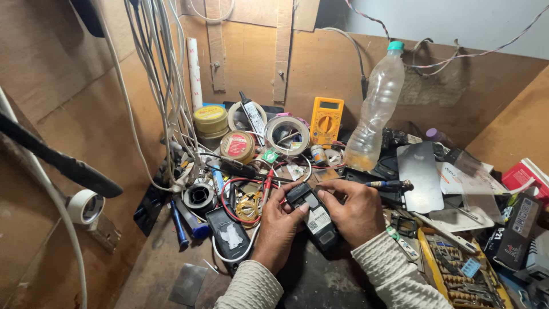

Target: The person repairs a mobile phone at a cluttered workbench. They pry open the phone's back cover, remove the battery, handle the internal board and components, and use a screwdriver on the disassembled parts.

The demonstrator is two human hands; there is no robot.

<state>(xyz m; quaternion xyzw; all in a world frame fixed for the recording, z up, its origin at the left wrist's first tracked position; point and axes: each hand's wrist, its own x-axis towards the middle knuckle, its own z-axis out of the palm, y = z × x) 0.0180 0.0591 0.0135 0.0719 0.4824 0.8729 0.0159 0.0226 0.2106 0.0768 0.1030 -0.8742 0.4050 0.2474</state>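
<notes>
Both sets of fingers clenched around the black phone (314, 217), left hand (277, 226) and right hand (354, 212), above the cluttered surface (320, 280).

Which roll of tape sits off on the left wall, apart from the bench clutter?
The white tape roll on the left wall; the other two rolls lie at the back beside the yellow meter.

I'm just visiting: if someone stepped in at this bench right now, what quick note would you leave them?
Left hand: gripping the left side of the small black phone, thumb at its top.
Right hand: holding the phone's right side, fingers at its upper end.
Phone: back cover off, held face down above the bench.
Nearby: yellow meter, plastic bottle, screwdriver-bit case.
Done: back opened. Left: everything inside, untouched as far as shown.
</notes>
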